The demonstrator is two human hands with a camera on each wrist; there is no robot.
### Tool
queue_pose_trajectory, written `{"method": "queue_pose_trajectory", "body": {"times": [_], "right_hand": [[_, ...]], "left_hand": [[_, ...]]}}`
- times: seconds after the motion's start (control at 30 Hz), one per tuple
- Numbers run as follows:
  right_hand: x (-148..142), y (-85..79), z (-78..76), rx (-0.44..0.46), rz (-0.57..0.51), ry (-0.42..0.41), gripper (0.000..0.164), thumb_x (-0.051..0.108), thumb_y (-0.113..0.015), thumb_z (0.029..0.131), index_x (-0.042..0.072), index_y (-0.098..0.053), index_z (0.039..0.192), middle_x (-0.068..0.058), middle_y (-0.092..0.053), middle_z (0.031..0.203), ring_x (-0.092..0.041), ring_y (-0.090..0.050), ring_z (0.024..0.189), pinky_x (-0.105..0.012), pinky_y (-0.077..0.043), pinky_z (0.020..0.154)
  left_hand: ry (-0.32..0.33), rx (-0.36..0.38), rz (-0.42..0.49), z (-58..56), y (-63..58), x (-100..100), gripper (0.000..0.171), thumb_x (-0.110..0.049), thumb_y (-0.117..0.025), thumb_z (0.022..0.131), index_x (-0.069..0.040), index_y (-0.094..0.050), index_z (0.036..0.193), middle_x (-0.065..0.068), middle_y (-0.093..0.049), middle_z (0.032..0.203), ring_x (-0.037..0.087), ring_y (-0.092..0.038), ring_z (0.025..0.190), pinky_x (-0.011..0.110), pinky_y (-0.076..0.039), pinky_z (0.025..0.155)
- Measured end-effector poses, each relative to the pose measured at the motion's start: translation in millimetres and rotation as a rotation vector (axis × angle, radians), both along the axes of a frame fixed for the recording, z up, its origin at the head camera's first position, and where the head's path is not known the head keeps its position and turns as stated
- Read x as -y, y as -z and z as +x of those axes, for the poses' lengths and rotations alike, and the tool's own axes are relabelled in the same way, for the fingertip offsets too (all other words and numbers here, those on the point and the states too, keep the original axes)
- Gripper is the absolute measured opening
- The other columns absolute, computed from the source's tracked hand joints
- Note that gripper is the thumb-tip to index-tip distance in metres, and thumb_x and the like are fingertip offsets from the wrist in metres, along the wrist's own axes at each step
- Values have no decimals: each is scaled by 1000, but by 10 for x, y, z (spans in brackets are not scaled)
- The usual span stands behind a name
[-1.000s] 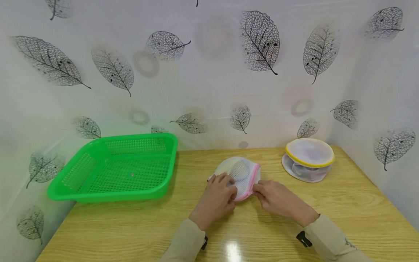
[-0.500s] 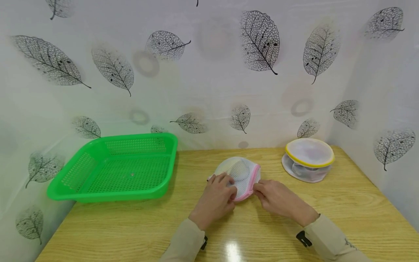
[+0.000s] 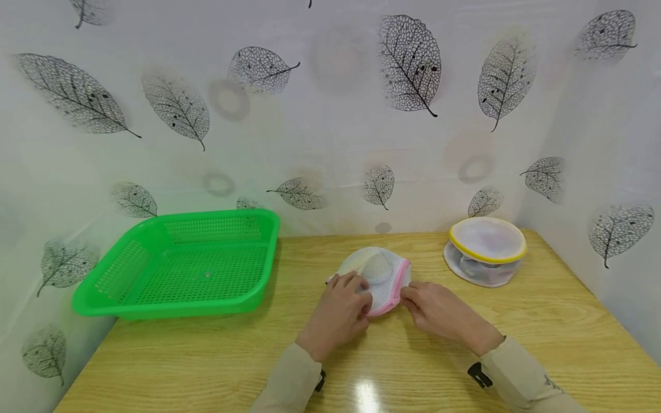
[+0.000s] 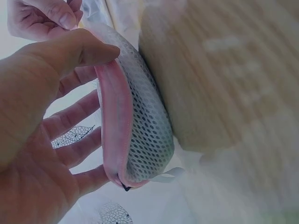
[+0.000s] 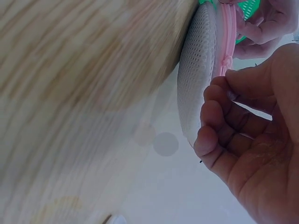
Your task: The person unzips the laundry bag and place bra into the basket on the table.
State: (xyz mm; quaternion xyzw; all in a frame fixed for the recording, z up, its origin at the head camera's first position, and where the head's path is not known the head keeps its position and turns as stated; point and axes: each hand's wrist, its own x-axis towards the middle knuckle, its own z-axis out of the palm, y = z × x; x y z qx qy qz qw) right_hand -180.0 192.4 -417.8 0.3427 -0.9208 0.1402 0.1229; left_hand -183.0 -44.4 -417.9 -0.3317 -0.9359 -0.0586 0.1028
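A white mesh laundry bag with pink zipper trim stands on the table in front of me. My left hand holds it from the left, thumb over the pink trim and fingers behind the rim. At the bag's right side my right hand pinches at the zipper between thumb and forefinger. The right wrist view shows the pink zipper slider just beside those fingertips; the pull tab itself is hidden. Through the mesh a rounded, pale shape shows faintly.
A green plastic basket sits at the left on the wooden table. Another mesh bag, round with yellow trim, stands at the back right. A leaf-patterned white curtain hangs behind the table.
My right hand has shifted very slightly along the pink zipper, away from me. The left hand keeps its hold, and the bag has stayed in place.
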Motion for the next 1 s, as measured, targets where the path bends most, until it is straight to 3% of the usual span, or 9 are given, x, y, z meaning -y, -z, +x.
{"method": "queue_pose_trajectory", "body": {"times": [0.23, 0.4, 0.5, 0.63, 1.0], "right_hand": [[24, -5, 2, 21, -33, -44, 17, 2, -66, 92, 14, -61, 80, 11, -51, 71, 0, -41, 64, -20, -41, 59], [50, -18, 14, 76, -86, -79, 15, 2, -65, 94, 13, -65, 84, 9, -60, 76, 1, -47, 69, -22, -45, 62], [70, -7, 14, 81, -112, -99, 15, 1, -66, 93, 13, -66, 84, 9, -61, 76, 2, -48, 69, -21, -46, 62], [95, 19, 2, 51, -110, -102, 19, 1, -66, 91, 15, -62, 79, 12, -53, 71, 3, -43, 66, -18, -42, 59], [116, 23, 2, 47, -68, -45, 20, 4, -66, 89, 18, -57, 77, 13, -51, 71, 4, -40, 65, -17, -39, 59]], "left_hand": [[-60, -58, -20, 1, -44, -47, 15, -19, -73, 87, -18, -59, 83, 0, -65, 125, 29, -55, 136, 61, -45, 110], [-99, -122, -51, 28, -95, -140, 20, -32, -74, 83, -17, -60, 86, 3, -69, 121, 33, -60, 131, 61, -48, 107], [-102, -178, -55, 42, -79, -173, 26, -40, -75, 86, -18, -64, 93, 4, -71, 119, 35, -63, 127, 57, -51, 104], [-86, -227, -38, 43, -29, -174, 24, -39, -75, 90, -18, -63, 95, 7, -70, 117, 38, -64, 124, 53, -53, 102], [-66, -145, -12, 34, -18, -136, 17, -30, -72, 93, -18, -62, 86, 8, -69, 121, 40, -62, 128, 54, -52, 105]]}}
